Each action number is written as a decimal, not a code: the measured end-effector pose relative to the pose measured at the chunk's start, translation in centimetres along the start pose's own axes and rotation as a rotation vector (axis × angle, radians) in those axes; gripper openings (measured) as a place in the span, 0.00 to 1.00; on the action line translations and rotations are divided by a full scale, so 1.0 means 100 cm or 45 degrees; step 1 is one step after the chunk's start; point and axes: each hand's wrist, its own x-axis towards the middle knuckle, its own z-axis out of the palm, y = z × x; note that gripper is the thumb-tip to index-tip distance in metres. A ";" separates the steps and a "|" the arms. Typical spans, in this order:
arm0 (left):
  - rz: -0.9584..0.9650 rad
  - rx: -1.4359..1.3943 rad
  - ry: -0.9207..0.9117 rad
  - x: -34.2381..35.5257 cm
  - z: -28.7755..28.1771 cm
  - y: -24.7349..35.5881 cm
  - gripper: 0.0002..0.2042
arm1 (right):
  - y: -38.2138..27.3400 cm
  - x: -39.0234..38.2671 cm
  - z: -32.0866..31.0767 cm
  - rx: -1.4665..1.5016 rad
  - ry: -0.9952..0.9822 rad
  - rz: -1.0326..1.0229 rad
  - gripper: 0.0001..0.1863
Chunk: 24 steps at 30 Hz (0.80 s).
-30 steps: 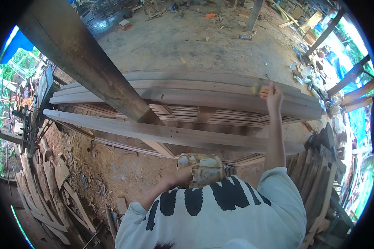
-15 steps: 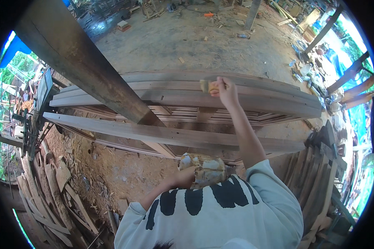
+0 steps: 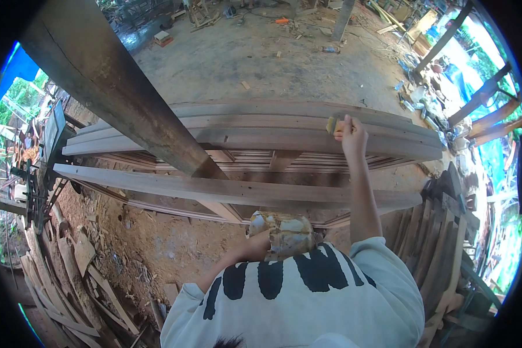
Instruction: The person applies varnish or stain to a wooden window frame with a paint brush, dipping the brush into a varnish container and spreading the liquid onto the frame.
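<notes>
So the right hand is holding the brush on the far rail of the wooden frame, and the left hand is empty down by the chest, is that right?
Not quite. The left hand is not empty: the head view shows it holding a stained can close to the chest. The rest stands: the right hand holds the brush on the far rail of the wooden frame.

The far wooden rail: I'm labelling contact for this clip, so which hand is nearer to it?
Right. The right hand is stretched out onto the far wooden rail, pressing a small yellowish pad to it. The left hand stays back near the chest, holding a stained can.
</notes>
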 end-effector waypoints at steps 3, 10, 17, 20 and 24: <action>-0.203 -0.041 -0.045 -0.003 -0.010 0.016 0.27 | -0.017 -0.024 0.036 -0.009 -0.083 -0.058 0.20; -0.482 -0.219 -0.104 -0.002 -0.026 0.034 0.27 | -0.027 -0.054 0.082 0.374 -0.405 0.104 0.19; -0.569 -0.365 -0.126 0.005 -0.036 0.033 0.27 | 0.025 -0.024 -0.026 0.306 0.043 0.090 0.21; -0.332 -0.088 -0.245 0.017 -0.038 0.009 0.27 | 0.041 -0.023 -0.062 0.051 0.235 -0.002 0.19; -0.165 0.065 -0.336 0.041 -0.023 -0.032 0.27 | 0.047 -0.050 -0.052 -0.067 0.298 -0.144 0.18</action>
